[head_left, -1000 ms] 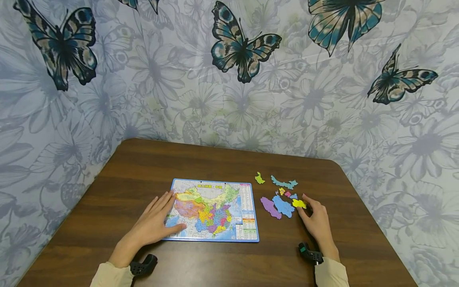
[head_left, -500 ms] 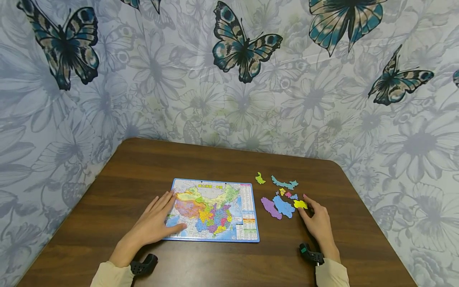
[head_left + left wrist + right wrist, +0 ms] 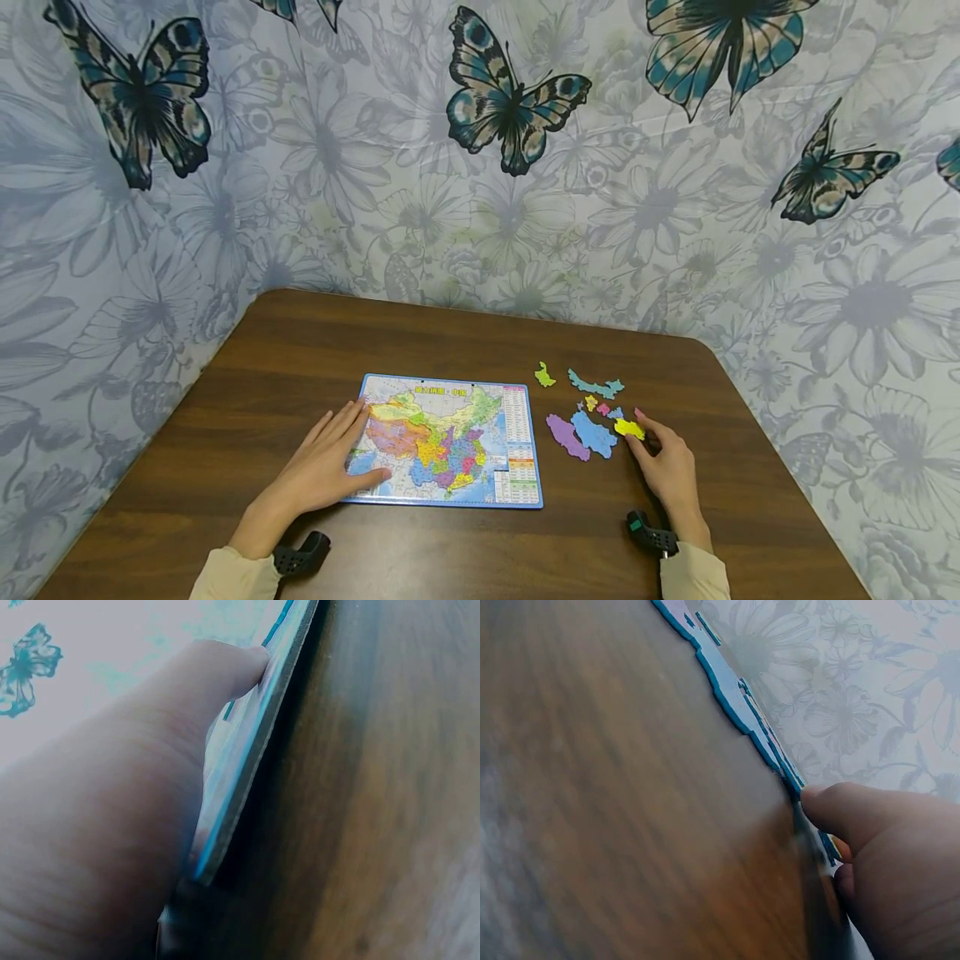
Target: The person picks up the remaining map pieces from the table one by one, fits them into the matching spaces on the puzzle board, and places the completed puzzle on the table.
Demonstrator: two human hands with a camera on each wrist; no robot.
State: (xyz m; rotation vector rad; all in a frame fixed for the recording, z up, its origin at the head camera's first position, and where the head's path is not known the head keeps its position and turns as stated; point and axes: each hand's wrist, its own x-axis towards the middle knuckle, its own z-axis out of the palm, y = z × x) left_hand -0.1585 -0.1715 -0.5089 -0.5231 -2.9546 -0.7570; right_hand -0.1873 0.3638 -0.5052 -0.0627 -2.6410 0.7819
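My left hand (image 3: 318, 467) lies with extended fingers on the left edge of a map puzzle board (image 3: 517, 492), a colourful map of China with a blue border. In the left wrist view its thumb (image 3: 232, 667) rests on the board near the rim. To the right of the board, my right hand (image 3: 666, 467) pinches a small yellow puzzle piece (image 3: 628, 428) between thumb and index finger, low at the table. The right wrist view shows the thumb (image 3: 832, 802) at the row of pieces, the other fingers partly hidden behind it.
Beside the yellow piece lie a large blue piece (image 3: 594, 433), a purple piece (image 3: 567, 437) and several small ones. Farther back are a teal piece (image 3: 596, 383) and a lime-green piece (image 3: 543, 375). The brown wooden table (image 3: 420, 550) meets a butterfly-patterned wall covering (image 3: 330, 225).
The yellow piece and my right hand have shifted very slightly to the right. My left hand stays in place on the board. The head view has moved a little.
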